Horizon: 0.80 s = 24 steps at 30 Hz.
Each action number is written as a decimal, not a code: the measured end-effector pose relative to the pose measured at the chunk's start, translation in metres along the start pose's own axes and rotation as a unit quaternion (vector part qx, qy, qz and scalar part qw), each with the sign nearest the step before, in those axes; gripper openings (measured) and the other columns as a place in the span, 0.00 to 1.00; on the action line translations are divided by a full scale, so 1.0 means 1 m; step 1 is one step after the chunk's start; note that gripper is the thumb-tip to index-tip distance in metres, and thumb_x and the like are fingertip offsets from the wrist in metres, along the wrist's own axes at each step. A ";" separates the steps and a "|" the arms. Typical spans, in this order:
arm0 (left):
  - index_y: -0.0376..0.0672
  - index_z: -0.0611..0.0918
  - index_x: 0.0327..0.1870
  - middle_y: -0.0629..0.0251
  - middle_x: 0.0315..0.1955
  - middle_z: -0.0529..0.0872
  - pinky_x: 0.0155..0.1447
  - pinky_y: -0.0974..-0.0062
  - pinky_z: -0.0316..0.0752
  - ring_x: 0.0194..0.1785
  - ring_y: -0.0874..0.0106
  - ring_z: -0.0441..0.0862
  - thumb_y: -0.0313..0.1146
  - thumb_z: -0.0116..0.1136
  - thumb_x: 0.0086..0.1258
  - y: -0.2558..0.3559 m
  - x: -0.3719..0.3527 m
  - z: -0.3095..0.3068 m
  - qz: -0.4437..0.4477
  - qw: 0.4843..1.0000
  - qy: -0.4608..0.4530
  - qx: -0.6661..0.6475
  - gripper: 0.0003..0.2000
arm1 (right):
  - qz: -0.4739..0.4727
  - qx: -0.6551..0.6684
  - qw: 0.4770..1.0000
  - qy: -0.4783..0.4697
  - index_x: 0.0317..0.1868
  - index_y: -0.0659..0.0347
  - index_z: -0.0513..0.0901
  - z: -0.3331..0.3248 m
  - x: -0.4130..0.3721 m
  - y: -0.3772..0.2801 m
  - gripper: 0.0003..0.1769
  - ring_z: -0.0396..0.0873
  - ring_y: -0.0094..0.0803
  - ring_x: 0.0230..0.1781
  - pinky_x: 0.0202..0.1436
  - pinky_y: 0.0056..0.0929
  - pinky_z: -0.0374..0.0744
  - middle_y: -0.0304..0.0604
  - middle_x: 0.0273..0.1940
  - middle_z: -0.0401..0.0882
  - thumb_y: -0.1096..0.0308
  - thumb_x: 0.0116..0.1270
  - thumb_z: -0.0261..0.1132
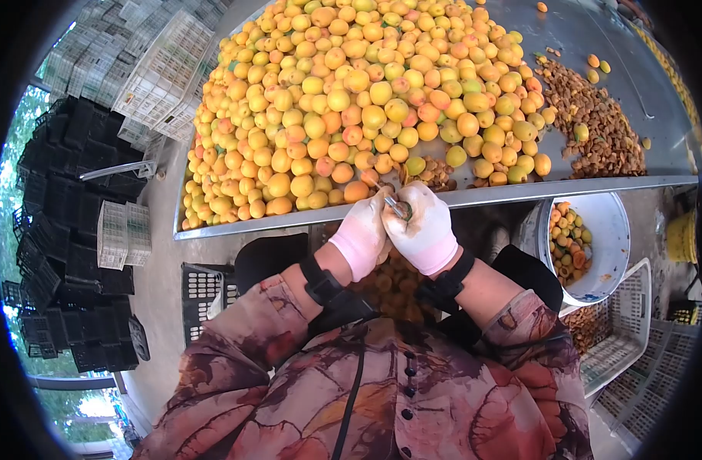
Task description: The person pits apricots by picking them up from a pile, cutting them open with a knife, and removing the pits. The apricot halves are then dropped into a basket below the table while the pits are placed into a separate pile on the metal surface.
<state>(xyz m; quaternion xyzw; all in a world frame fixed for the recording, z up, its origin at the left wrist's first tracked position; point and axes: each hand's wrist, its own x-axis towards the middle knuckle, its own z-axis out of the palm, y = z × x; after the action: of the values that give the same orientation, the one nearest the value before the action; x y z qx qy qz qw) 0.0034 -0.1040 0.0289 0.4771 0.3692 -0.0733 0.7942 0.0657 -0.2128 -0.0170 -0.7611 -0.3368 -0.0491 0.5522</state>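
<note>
My left hand [361, 236] and my right hand [424, 231], both in white gloves, meet just above the table's near edge. A small metal tool [397, 206] with a shiny shaft shows between them. The right fingers are curled around it, with a dark greenish part beside the thumb. The left fingers are closed against the right hand; what they hold is hidden. Right beyond the hands lie many yellow-orange apricots [338, 100] in a large heap. A few brown apricot stones [440, 175] lie near my right hand.
The metal table [519, 189] has a raised rim. A larger pile of brown stones [600, 126] lies at right. A white bucket [618, 230] of apricots stands over a crate [631, 326]. Black crates [59, 253] and white crates [167, 65] are stacked at left.
</note>
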 end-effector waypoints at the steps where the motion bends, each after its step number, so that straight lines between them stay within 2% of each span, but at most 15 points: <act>1: 0.54 0.78 0.36 0.75 0.19 0.75 0.17 0.75 0.59 0.17 0.76 0.70 0.49 0.45 0.81 0.000 0.004 -0.008 -0.042 0.999 -0.002 -0.007 0.14 | -0.012 0.003 1.000 0.001 0.35 0.60 0.80 0.000 -0.001 -0.001 0.11 0.82 0.52 0.33 0.35 0.45 0.81 0.51 0.33 0.80 0.64 0.57 0.71; 3: 0.58 0.78 0.35 0.77 0.18 0.74 0.15 0.76 0.56 0.15 0.77 0.69 0.49 0.47 0.79 0.010 0.001 -0.004 -0.126 0.992 -0.009 -0.019 0.12 | -0.067 0.002 0.998 -0.007 0.35 0.60 0.81 0.001 -0.004 0.001 0.11 0.82 0.52 0.33 0.35 0.45 0.81 0.50 0.33 0.80 0.64 0.56 0.71; 4: 0.59 0.77 0.33 0.78 0.15 0.73 0.14 0.75 0.53 0.12 0.76 0.66 0.50 0.49 0.77 0.013 -0.008 0.012 -0.139 0.988 0.031 -0.063 0.12 | -0.095 0.003 0.995 -0.011 0.35 0.60 0.81 0.001 -0.005 0.002 0.11 0.82 0.52 0.33 0.35 0.45 0.81 0.50 0.33 0.80 0.64 0.56 0.71; 7: 0.52 0.78 0.35 0.76 0.18 0.78 0.15 0.84 0.65 0.16 0.80 0.77 0.50 0.50 0.78 -0.009 0.015 -0.042 -0.173 0.974 -0.131 -0.063 0.14 | -0.111 -0.006 0.993 -0.046 0.37 0.60 0.81 -0.001 -0.007 -0.001 0.11 0.82 0.52 0.32 0.35 0.42 0.81 0.50 0.32 0.80 0.65 0.56 0.71; 8: 0.50 0.76 0.35 0.74 0.19 0.79 0.15 0.84 0.65 0.15 0.80 0.75 0.49 0.50 0.78 0.001 0.009 -0.032 -0.194 0.970 -0.109 -0.099 0.15 | -0.072 0.019 0.997 -0.010 0.37 0.60 0.81 0.001 -0.004 -0.001 0.11 0.82 0.49 0.31 0.35 0.41 0.80 0.50 0.32 0.81 0.66 0.57 0.70; 10: 0.49 0.76 0.34 0.73 0.19 0.77 0.15 0.83 0.64 0.15 0.79 0.75 0.48 0.48 0.79 0.000 0.007 -0.030 -0.125 0.986 -0.105 -0.028 0.15 | 0.010 0.071 0.996 0.057 0.38 0.61 0.81 0.009 -0.005 0.001 0.10 0.82 0.44 0.30 0.35 0.37 0.79 0.50 0.31 0.81 0.67 0.59 0.70; 11: 0.48 0.75 0.34 0.72 0.19 0.77 0.15 0.83 0.64 0.15 0.79 0.75 0.48 0.48 0.80 0.002 0.006 -0.031 -0.089 0.991 -0.102 0.010 0.15 | 0.127 0.171 0.976 0.054 0.37 0.64 0.81 0.015 -0.004 -0.001 0.08 0.80 0.37 0.28 0.34 0.33 0.78 0.51 0.29 0.81 0.68 0.64 0.68; 13: 0.47 0.76 0.36 0.70 0.18 0.74 0.14 0.83 0.58 0.13 0.78 0.68 0.53 0.43 0.81 0.005 0.003 -0.037 -0.075 0.994 -0.070 -0.038 0.20 | 0.256 0.397 0.880 0.050 0.38 0.68 0.81 0.014 -0.005 -0.006 0.10 0.80 0.37 0.29 0.35 0.32 0.78 0.53 0.29 0.81 0.68 0.66 0.67; 14: 0.46 0.77 0.37 0.70 0.17 0.72 0.14 0.82 0.56 0.13 0.78 0.64 0.55 0.40 0.82 0.008 0.001 -0.042 -0.066 0.995 -0.053 -0.060 0.22 | 0.273 0.377 0.885 0.028 0.40 0.70 0.81 0.013 -0.009 -0.007 0.11 0.79 0.33 0.29 0.36 0.30 0.77 0.49 0.29 0.81 0.67 0.68 0.66; 16: 0.45 0.77 0.38 0.70 0.16 0.70 0.15 0.83 0.50 0.12 0.78 0.56 0.63 0.36 0.80 0.018 -0.003 -0.051 -0.053 0.995 0.000 -0.082 0.29 | 0.207 0.294 0.931 -0.061 0.43 0.70 0.81 0.017 -0.017 -0.004 0.12 0.78 0.28 0.30 0.36 0.28 0.77 0.44 0.29 0.80 0.67 0.68 0.66; 18: 0.47 0.76 0.35 0.70 0.15 0.71 0.15 0.83 0.52 0.12 0.79 0.58 0.65 0.37 0.79 0.019 -0.011 -0.056 0.010 0.996 0.022 -0.088 0.29 | 0.151 0.209 0.953 -0.157 0.48 0.70 0.81 0.015 -0.018 -0.005 0.14 0.77 0.22 0.31 0.35 0.28 0.77 0.38 0.29 0.79 0.67 0.69 0.66; 21: 0.47 0.77 0.37 0.71 0.17 0.72 0.18 0.84 0.54 0.14 0.80 0.61 0.64 0.38 0.79 0.016 -0.016 -0.062 0.074 0.995 0.014 -0.058 0.28 | 0.174 0.329 0.922 -0.110 0.53 0.71 0.79 0.013 -0.011 -0.017 0.17 0.78 0.22 0.30 0.34 0.26 0.77 0.40 0.30 0.81 0.67 0.69 0.65; 22: 0.47 0.77 0.37 0.71 0.17 0.72 0.18 0.84 0.54 0.14 0.81 0.61 0.63 0.38 0.80 0.012 -0.016 -0.058 0.090 0.995 0.006 -0.043 0.27 | 0.258 0.433 0.857 -0.106 0.57 0.71 0.77 0.003 -0.004 -0.025 0.19 0.77 0.20 0.29 0.31 0.20 0.75 0.40 0.30 0.80 0.70 0.69 0.64; 23: 0.47 0.77 0.38 0.71 0.17 0.72 0.19 0.84 0.54 0.14 0.81 0.60 0.62 0.38 0.81 0.009 -0.016 -0.051 0.106 0.994 -0.005 -0.029 0.27 | 0.265 0.456 0.848 -0.055 0.57 0.72 0.75 -0.005 0.005 -0.037 0.18 0.74 0.18 0.24 0.28 0.17 0.73 0.39 0.28 0.78 0.70 0.71 0.61; 24: 0.45 0.78 0.39 0.72 0.17 0.72 0.20 0.84 0.54 0.15 0.82 0.60 0.56 0.39 0.83 0.006 -0.019 -0.041 0.121 0.993 0.005 -0.004 0.23 | 0.268 0.491 0.829 -0.033 0.55 0.72 0.75 -0.015 0.014 -0.043 0.17 0.74 0.20 0.21 0.26 0.18 0.73 0.39 0.26 0.77 0.69 0.72 0.58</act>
<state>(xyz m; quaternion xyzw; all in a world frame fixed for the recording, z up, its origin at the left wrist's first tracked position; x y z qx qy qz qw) -0.0282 -0.0717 0.0343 0.5153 0.3131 0.0277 0.7973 0.0565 -0.2126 0.0298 -0.4516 -0.1176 0.2979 0.8328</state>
